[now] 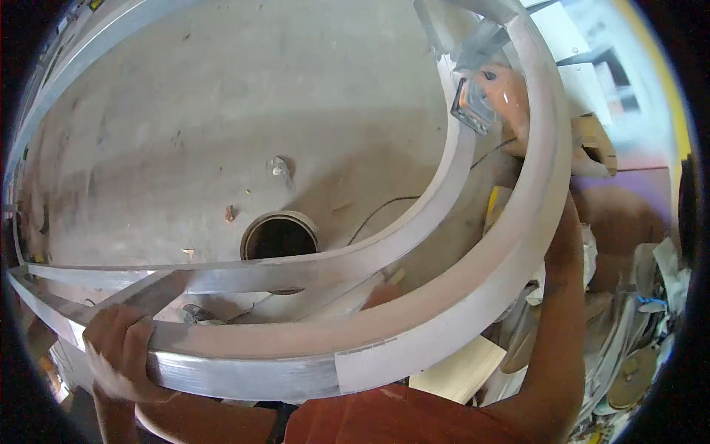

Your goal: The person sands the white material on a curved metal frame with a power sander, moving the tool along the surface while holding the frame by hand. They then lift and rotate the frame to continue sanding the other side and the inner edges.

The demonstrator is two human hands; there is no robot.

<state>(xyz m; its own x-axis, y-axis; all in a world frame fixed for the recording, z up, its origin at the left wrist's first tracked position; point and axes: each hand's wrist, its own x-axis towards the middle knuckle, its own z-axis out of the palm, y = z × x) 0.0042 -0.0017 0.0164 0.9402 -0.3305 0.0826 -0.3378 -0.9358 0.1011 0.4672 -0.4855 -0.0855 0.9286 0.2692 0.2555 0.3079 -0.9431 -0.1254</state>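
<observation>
A curved metal frame (pixel 244 376) with pinkish-grey patches of filler bends across the front and up the right side. My left hand (pixel 122 355) is closed around its outer rail at the lower left, by a crossbar (pixel 140 292). At the upper right, my right hand (pixel 512 100) grips a power sander (pixel 472 109) against the inner curved rail (pixel 452 159). My right forearm passes behind the outer rail. Motion blurs the sander, and its contact face is partly hidden.
On the concrete floor (pixel 185 111) stands a round bucket (pixel 281 235), near a crumpled scrap (pixel 279 169). A dark cord (pixel 381 206) trails across the floor. Cardboard (pixel 600 144) and a heap of plastic and paper waste (pixel 621 355) lie at the right.
</observation>
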